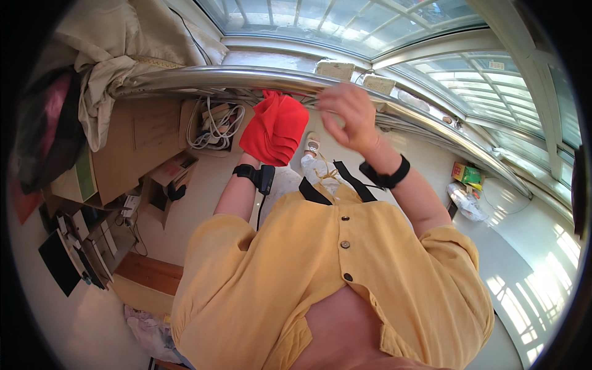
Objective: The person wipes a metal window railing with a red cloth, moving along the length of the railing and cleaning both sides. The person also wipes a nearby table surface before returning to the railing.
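A bright red cloth [277, 127], folded in several layers, covers my left hand, which bears it just below the steel rail [208, 79]. The fingers of that hand are hidden by the fabric; only the wrist and forearm show. My right hand [349, 115] is raised in front of the rail, to the right of the cloth and apart from it. It is blurred, with curled fingers, the thumb held away from them, and nothing seen in its grasp. Each wrist carries a black strap, and a small black device [267, 179] sits on the left one.
Beyond the rail are barred windows [323, 18] and a sill with two shallow boxes [335, 70]. At left stand a large cardboard box [138, 134] and a box of white cables [217, 125]. A beige curtain [115, 37] hangs there. Plastic bags [465, 201] lie at right.
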Tool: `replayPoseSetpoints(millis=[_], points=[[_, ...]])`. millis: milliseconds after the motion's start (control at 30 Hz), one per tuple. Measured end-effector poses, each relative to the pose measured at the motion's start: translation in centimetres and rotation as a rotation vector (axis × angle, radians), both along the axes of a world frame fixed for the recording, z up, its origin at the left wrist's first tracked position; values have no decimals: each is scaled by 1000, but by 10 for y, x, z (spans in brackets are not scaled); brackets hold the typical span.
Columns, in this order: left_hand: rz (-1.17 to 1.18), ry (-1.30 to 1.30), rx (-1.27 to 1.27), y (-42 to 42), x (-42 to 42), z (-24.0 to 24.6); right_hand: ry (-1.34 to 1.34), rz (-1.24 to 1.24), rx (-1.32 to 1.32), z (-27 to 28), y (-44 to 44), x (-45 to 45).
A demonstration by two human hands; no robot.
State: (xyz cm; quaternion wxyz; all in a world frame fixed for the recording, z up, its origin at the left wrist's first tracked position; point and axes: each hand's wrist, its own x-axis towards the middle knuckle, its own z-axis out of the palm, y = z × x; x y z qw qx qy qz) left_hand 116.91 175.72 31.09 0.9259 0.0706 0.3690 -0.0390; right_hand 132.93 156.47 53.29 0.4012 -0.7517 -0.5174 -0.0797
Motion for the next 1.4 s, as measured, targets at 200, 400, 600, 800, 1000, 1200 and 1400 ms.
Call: replayPoseSetpoints(millis=[200,400,600,800,1000,1200,1400], points=[[-122,-2,58,-21,-27,26,1439,-165,-405,-67,-53,-71],[-498,-20,229,-55,-22,52,2089,-184,307,-120,-64,-79],[-908,6,978,-28,39,81,1984,-584,511,-133,-142,-86],[-851,-349,1547,-16,87,85,1660,-911,731,-105,-185,-101],[-863,-563,1627,-28,110,65,1473,-542,942,-96,-137,-55],[-566,-789,1449,-56,124,23,1287,-338,741,-114,-113,-36],[-349,-813,1246,-86,126,-54,438,-810,132,-152,-113,-7]])
